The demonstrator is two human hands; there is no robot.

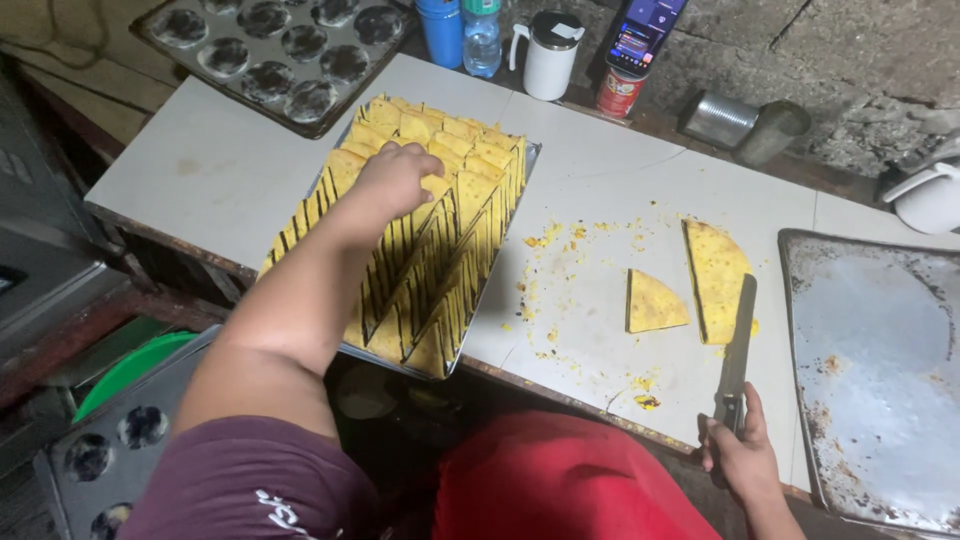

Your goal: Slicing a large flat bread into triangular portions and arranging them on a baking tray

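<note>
The fingers of the left hand (395,178) curl down onto the yellow wedges (420,235) packed on edge in a metal tray (531,152); whether they pinch one slice or only press on the tops cannot be told. The right hand (742,455) is closed around the handle of a long knife (736,355), whose blade points away from the person and lies beside the cut pieces.

The wedges are thin, flat, yellow on the faces and dark brown along the cut sides, standing in tight slanted rows that fill the tray from its near corner to its far one. The tray sits at an angle on the white table (210,170), its near corner hanging just over the near edge.

To the right of the tray, two loose pieces lie flat on the table: a small triangle (654,302) and a longer half-round piece (716,278), with yellow crumbs (548,240) scattered between them and the tray. Farther right sits a worn baking sheet (870,380), just beside the knife.

Bare table shows to the left of the tray and between the tray and the loose pieces. At the far edge stand a dark muffin pan (280,50), bottles (462,32) and a white mug (548,55).
</note>
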